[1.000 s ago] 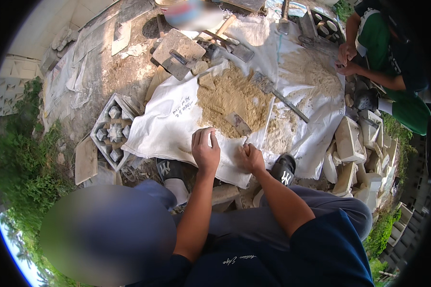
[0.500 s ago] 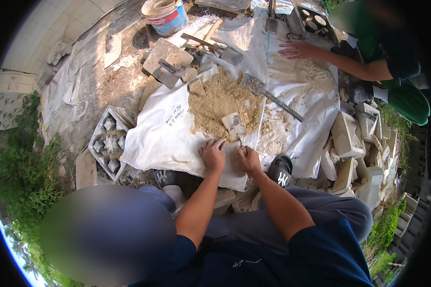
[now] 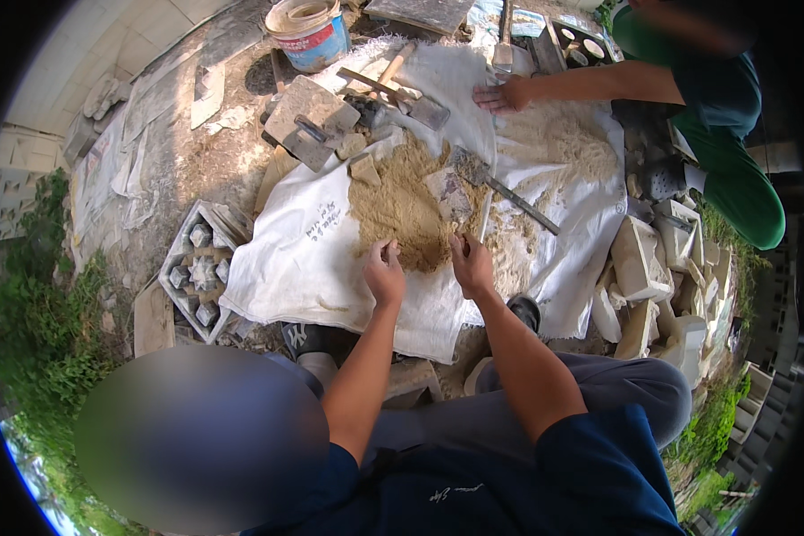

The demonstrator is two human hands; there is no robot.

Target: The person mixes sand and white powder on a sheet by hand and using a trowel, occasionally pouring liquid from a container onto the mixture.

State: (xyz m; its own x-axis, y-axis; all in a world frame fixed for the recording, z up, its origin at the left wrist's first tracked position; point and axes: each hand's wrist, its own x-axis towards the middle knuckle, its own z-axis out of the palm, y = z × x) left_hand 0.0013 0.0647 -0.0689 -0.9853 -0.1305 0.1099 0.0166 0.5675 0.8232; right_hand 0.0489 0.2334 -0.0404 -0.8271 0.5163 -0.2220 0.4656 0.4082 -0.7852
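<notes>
My right hand (image 3: 470,266) is closed round the handle of a trowel, whose flat, stained blade (image 3: 449,195) lies over the sand heap (image 3: 397,201). At the heap's near left edge is my left hand (image 3: 385,271), its fingers loosely bent and apart, with nothing visible in them. Under the sand spreads a white woven sack (image 3: 281,259) with handwriting on it. Another trowel (image 3: 518,198), with a long handle, rests across the sand's right side. Beyond it a co-worker's hand (image 3: 509,95) lies flat on the sack.
A square block (image 3: 312,121) with a trowel on it, a hammer (image 3: 393,71) and a paint bucket (image 3: 309,40) stand at the far side. At left leans a star-patterned mould (image 3: 201,270). Broken pale blocks (image 3: 639,259) are piled at right, near the co-worker's green-clad leg (image 3: 746,192).
The trowel in my right hand has moved forward and slightly right over the sand. My left hand has lifted off the sack and shifted slightly left. The co-worker's hand has slid left.
</notes>
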